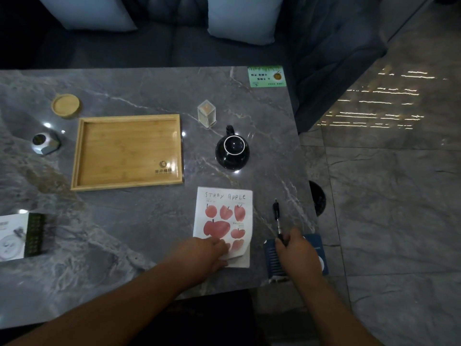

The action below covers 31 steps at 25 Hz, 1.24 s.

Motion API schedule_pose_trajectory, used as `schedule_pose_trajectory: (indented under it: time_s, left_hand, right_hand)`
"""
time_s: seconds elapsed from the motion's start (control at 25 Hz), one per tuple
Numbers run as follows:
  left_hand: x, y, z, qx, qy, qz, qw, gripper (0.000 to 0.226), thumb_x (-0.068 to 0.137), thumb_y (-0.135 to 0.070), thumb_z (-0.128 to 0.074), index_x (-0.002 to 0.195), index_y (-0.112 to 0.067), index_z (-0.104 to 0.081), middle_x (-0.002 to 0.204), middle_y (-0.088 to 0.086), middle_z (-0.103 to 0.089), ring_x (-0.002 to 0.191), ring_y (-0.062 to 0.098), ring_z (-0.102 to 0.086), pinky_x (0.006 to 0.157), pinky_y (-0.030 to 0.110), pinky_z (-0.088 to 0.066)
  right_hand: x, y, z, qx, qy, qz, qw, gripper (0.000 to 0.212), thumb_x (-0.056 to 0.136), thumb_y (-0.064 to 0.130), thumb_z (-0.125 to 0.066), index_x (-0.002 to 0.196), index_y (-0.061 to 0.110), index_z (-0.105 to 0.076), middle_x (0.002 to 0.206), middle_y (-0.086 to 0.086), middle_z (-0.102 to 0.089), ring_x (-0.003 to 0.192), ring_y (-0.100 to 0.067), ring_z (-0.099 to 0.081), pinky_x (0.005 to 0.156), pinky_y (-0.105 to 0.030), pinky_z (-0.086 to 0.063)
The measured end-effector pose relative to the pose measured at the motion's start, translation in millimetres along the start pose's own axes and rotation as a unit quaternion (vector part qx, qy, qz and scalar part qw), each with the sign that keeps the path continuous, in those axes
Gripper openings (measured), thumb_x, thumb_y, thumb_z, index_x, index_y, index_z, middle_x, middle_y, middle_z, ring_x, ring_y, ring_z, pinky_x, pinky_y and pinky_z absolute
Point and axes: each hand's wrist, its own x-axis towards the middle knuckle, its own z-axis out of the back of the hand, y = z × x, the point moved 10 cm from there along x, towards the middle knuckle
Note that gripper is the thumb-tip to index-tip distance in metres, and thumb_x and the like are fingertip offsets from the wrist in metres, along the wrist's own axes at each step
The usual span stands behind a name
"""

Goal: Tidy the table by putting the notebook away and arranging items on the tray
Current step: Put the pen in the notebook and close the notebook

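Your left hand (pixel 209 250) lies flat-ish on the near left corner of the notebook (pixel 225 221), fingers (pixel 222 245) curled at the cover's lower edge, which is lifted and bent there. Looks like a pinch on the cover, not a full grasp of the book.

Your right hand (pixel 296 248) is closed around the lower end of a black pen (pixel 277 218). The pen points away from you, its far end over the table, just right of the notebook.

Notebook: white cover, red apples, "STRAY APPLE" handwritten at the top. It sits on the grey marble table (pixel 124 245) near the front edge, between tray and right hand.

Under your right hand, a dark blue booklet (pixel 274 260) at the table's near right corner, mostly covered.

The wooden tray (pixel 77 151) sits left of centre, nothing in it. Around it, all apart from it:
- round wooden coaster (pixel 66 106) beyond its far left corner
- faceted metal cup (pixel 45 144) to its left
- clear toothpick box (pixel 207 113) beyond its far right corner
- dark mug (pixel 232 151) to its right, upside down, handle away from you

Green card (pixel 267 76) at the far right corner of the table. A white and green brochure (pixel 22 236) at the left edge.
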Motion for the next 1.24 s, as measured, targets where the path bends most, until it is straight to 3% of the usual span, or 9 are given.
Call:
schedule_pose_trajectory:
  time_s: [0.12, 0.28, 0.36, 0.56, 0.68, 0.84, 1.0, 1.08, 1.24]
  left_hand:
    - [-0.2, -4.6, 1.0, 0.010, -0.007, -0.008, 1.000, 0.041, 0.100, -0.051, -0.045, 0.135, -0.030, -0.049, 0.134, 0.000, -0.063, 0.108, 0.026, -0.067, 0.088, 0.039, -0.055]
    - [-21.2, 7.4, 10.1, -0.157, -0.082, 0.068, 0.982, 0.031, 0.094, -0.043, -0.050, 0.123, -0.032, -0.047, 0.123, -0.001, -0.068, 0.095, 0.023, -0.070, 0.080, 0.037, -0.059]
    - [-41.8, 16.6, 15.5, -0.254, -0.145, 0.104, 0.951, 0.032, 0.089, -0.040, -0.053, 0.121, -0.037, -0.050, 0.112, -0.006, -0.071, 0.090, 0.015, -0.069, 0.077, 0.032, -0.057]
    - [-93.6, 62.3, 13.2, -0.422, -0.243, 0.212, 0.847, 0.015, 0.074, -0.027, -0.066, 0.082, -0.032, -0.055, 0.069, -0.008, -0.065, 0.064, 0.004, -0.061, 0.052, 0.021, -0.043]
    - [-115.6, 79.5, 14.8, -0.438, -0.254, 0.231, 0.831, 0.021, 0.073, -0.028, -0.068, 0.089, -0.028, -0.055, 0.078, -0.007, -0.066, 0.060, 0.005, -0.059, 0.053, 0.021, -0.043]
    - [-135.1, 95.3, 17.6, -0.443, -0.243, 0.258, 0.823, 0.045, 0.056, -0.054, -0.065, 0.100, -0.048, -0.054, 0.088, -0.027, -0.070, 0.076, -0.004, -0.068, 0.058, 0.009, -0.047]
    - [-146.8, 123.4, 25.4, -0.419, -0.232, 0.289, 0.829, 0.051, 0.057, -0.062, -0.072, 0.101, -0.046, -0.052, 0.089, -0.020, -0.068, 0.076, -0.004, -0.065, 0.061, 0.019, -0.046]
    - [-147.1, 147.3, 29.0, -0.410, -0.237, 0.318, 0.822, 0.053, 0.061, -0.059, -0.071, 0.106, -0.039, -0.054, 0.093, -0.014, -0.066, 0.082, 0.006, -0.065, 0.063, 0.025, -0.045]
    - [-129.6, 194.2, 22.9, -0.408, -0.205, 0.375, 0.807, 0.051, 0.075, -0.054, -0.079, 0.109, -0.023, -0.058, 0.099, 0.000, -0.066, 0.090, 0.023, -0.065, 0.069, 0.035, -0.047]
  right_hand:
    - [2.4, 0.4, -0.7, -0.020, 0.013, 0.005, 1.000, 0.024, 0.100, 0.035, -0.058, 0.082, 0.020, -0.052, 0.077, 0.000, -0.060, 0.078, -0.024, -0.063, 0.065, -0.033, -0.042]
    - [-7.6, 26.8, -9.0, -0.011, 0.032, 0.047, 0.998, 0.030, 0.096, 0.035, -0.061, 0.071, 0.027, -0.047, 0.066, 0.006, -0.057, 0.061, -0.007, -0.054, 0.046, -0.022, -0.034]
    - [-15.4, 48.6, -20.7, 0.008, 0.062, 0.062, 0.996, 0.027, 0.094, 0.037, -0.061, 0.072, 0.028, -0.049, 0.068, 0.007, -0.058, 0.062, -0.003, -0.054, 0.045, -0.019, -0.033]
    - [-37.8, 107.7, -62.6, 0.003, 0.138, 0.115, 0.984, 0.021, 0.089, 0.042, -0.059, 0.077, 0.027, -0.053, 0.079, 0.004, -0.068, 0.074, -0.014, -0.063, 0.061, -0.031, -0.046]
    - [-46.8, 138.8, -77.1, 0.008, 0.149, 0.135, 0.980, 0.027, 0.087, 0.051, -0.057, 0.079, 0.025, -0.055, 0.082, 0.004, -0.071, 0.075, -0.015, -0.063, 0.060, -0.031, -0.045]
    - [-53.3, 170.5, -92.7, 0.076, 0.155, 0.116, 0.978, 0.029, 0.084, 0.052, -0.053, 0.078, 0.023, -0.054, 0.078, 0.002, -0.071, 0.072, -0.017, -0.066, 0.068, -0.035, -0.054]
    - [-58.8, 192.4, -104.4, 0.081, 0.151, 0.128, 0.977, 0.031, 0.087, 0.051, -0.053, 0.075, 0.023, -0.052, 0.072, 0.001, -0.065, 0.066, -0.013, -0.060, 0.057, -0.031, -0.046]
    - [-58.2, 193.6, -107.3, 0.050, 0.146, 0.137, 0.978, 0.030, 0.088, 0.049, -0.053, 0.073, 0.023, -0.050, 0.072, 0.001, -0.062, 0.065, -0.010, -0.054, 0.053, -0.028, -0.036]
    - [-55.8, 182.9, -115.5, -0.009, 0.154, 0.124, 0.980, 0.027, 0.088, 0.047, -0.054, 0.074, 0.025, -0.048, 0.076, 0.004, -0.060, 0.070, -0.012, -0.053, 0.056, -0.031, -0.035]
